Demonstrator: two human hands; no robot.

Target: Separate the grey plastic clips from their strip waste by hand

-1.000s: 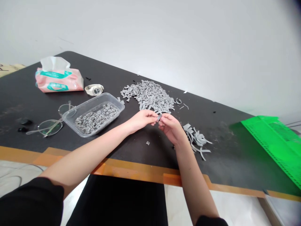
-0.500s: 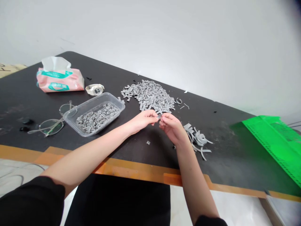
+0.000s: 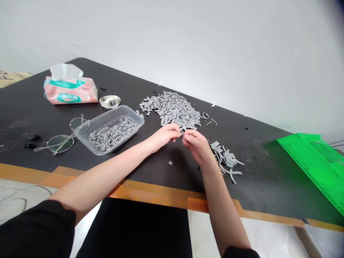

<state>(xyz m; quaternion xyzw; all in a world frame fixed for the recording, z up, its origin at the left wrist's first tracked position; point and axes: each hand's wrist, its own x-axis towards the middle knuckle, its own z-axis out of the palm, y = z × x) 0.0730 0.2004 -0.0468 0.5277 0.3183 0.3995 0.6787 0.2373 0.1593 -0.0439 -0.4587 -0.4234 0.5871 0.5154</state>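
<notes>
Grey and small, the piece (image 3: 182, 132) sat pinched between the closed fingertips of the left hand (image 3: 163, 136) and the right hand (image 3: 196, 146) (its shape mostly hidden by them), just below a heap of grey pieces (image 3: 170, 109). Cut grey strips (image 3: 225, 157) lay just beside the right hand; a clear plastic tray (image 3: 109, 115) holding more pieces lay beyond the left hand.

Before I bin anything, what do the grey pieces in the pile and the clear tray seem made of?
The grey pieces look like matte, flexible rubber or soft plastic, going by the curled strips. The tray looks like thin, glossy plastic, with see-through walls.
</notes>
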